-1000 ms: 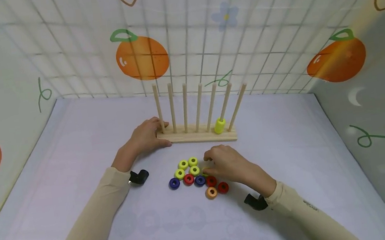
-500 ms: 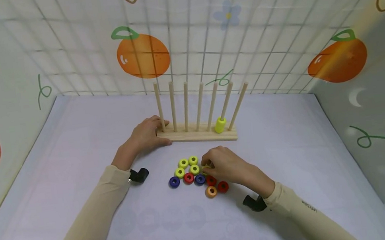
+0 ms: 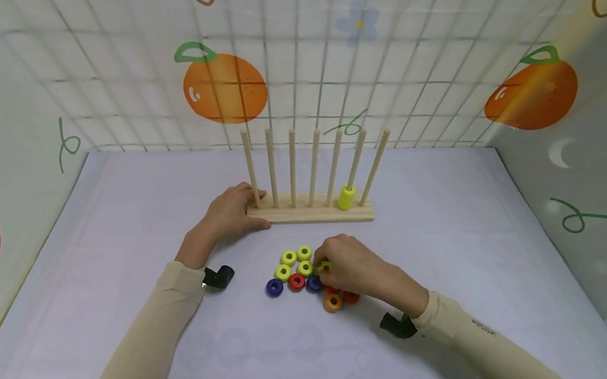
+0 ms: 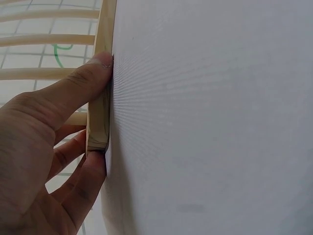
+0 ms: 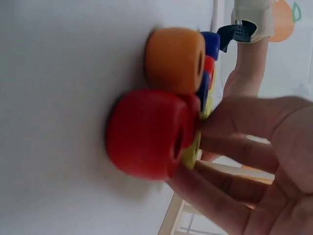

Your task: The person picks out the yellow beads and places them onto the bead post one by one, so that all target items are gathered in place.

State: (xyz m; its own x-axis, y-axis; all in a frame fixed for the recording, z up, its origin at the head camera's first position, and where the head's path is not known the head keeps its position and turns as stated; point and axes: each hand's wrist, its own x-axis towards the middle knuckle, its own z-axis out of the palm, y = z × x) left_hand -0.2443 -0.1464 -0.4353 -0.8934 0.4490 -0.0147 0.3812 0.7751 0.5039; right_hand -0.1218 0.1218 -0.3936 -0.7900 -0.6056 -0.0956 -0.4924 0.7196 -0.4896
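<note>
At the left end of the wooden peg rack [image 3: 318,214], my left hand [image 3: 229,214] grips the base; in the left wrist view the thumb [image 4: 80,88] lies along its front edge and a finger meets its end. Several upright pegs rise from the base. Yellow beads [image 3: 347,198] sit low on the second peg from the right. My right hand [image 3: 354,267] pinches a yellow bead [image 3: 325,267] at the right side of the loose beads, between thumb and fingers. In the right wrist view that yellow bead [image 5: 191,152] is partly hidden behind a red bead [image 5: 145,134].
Loose yellow beads [image 3: 288,257], blue beads [image 3: 274,288], red beads [image 3: 296,282] and an orange bead [image 3: 332,303] lie in front of the rack on the white cloth [image 3: 234,362]. A printed curtain [image 3: 297,45] stands behind.
My right hand has shifted slightly left and its fingers have closed on the yellow bead. It now covers more of the red beads. The left hand and rack keep their place.
</note>
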